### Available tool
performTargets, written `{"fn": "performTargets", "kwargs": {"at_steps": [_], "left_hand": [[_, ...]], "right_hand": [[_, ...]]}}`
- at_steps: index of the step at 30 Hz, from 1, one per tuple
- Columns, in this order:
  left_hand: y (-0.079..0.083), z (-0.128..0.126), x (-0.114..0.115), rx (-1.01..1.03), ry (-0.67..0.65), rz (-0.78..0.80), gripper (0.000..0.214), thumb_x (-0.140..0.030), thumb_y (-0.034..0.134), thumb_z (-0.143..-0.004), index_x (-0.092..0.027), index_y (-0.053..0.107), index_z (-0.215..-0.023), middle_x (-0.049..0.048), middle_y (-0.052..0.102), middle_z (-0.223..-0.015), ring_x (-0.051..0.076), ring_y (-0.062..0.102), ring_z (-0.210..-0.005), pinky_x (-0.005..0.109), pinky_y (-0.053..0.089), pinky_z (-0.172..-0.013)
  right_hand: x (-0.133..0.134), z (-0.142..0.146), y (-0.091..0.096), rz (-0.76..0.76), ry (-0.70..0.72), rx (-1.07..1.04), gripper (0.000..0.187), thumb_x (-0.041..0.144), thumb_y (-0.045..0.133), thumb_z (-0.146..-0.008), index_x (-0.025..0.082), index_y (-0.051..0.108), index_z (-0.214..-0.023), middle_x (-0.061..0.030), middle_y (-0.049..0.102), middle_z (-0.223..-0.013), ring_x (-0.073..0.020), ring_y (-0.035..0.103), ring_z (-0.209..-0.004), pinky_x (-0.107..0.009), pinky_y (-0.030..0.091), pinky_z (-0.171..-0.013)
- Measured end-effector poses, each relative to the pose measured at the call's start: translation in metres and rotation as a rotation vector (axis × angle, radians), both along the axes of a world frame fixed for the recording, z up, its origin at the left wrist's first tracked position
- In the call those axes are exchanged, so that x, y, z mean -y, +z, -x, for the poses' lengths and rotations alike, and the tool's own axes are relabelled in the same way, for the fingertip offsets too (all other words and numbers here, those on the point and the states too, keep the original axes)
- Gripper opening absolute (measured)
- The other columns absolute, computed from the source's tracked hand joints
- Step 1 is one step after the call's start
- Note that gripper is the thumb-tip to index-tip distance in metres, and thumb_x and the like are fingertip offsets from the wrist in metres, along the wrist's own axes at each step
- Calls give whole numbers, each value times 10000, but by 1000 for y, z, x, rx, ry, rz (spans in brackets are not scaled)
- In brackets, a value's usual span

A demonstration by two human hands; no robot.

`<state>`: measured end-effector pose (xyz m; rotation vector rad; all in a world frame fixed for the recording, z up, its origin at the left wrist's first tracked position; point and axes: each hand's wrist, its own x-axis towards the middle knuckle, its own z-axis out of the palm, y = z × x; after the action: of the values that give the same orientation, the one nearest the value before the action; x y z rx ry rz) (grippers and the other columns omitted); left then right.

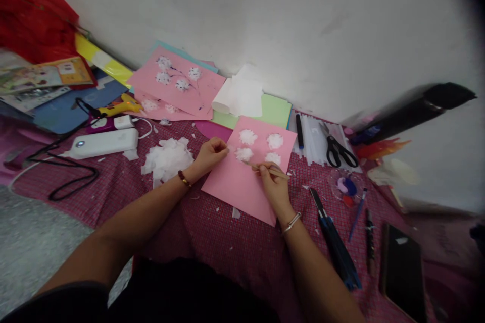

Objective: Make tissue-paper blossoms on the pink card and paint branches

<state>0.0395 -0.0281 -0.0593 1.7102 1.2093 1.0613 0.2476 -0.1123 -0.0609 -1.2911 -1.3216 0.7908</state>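
Note:
A pink paper sheet (242, 181) lies on the red checked cloth in front of me, with several white fluffy tissue tufts (248, 137) stuck on its upper part. My left hand (209, 155) rests closed on the sheet's left edge, fingers curled and pressing it down. My right hand (273, 181) is closed in a pinch on a thin stick-like tool (254, 165), whose tip touches the lower left tuft. A heap of white tissue scraps (167, 158) lies just left of my left hand.
Finished pink sheets (178, 83) lean at the wall beside a yellow glue gun (117, 107), a white power bank (104, 143) and black cable. Scissors (337, 149), a marker (299, 131), a paint palette (346, 186), brushes, a knife and a dark phone (403, 267) lie at the right.

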Motion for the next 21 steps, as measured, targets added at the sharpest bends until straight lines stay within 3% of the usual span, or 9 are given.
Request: {"fn": "performTargets", "kwargs": {"at_steps": [6, 17, 21], "left_hand": [[-10, -5, -2, 84, -46, 86, 136, -242, 598, -676, -160, 494, -647, -34, 488, -596, 72, 409, -528, 197, 320, -497], [0, -7, 3, 33, -141, 102, 63, -203, 546, -699, -145, 567, -714, -28, 542, -615, 73, 448, -557, 189, 354, -525], [-2, -6, 2, 13, -153, 92, 71, -214, 553, -719, -147, 577, -725, -23, 549, -626, 79, 459, -563, 202, 368, -540]], "right_hand": [[-2, 1, 0, 9, -28, 5, 194, 307, 522, -875, 210, 659, -779, -32, 669, -823, -162, 615, -759, -318, 495, -735], [3, 0, 3, 41, -70, -120, 173, 311, 531, -858, 201, 602, -746, -15, 634, -739, -158, 609, -715, -310, 499, -712], [1, 1, 1, 39, -37, -54, 196, 298, 516, -862, 205, 603, -713, -15, 621, -732, -161, 597, -725, -309, 486, -717]]}}
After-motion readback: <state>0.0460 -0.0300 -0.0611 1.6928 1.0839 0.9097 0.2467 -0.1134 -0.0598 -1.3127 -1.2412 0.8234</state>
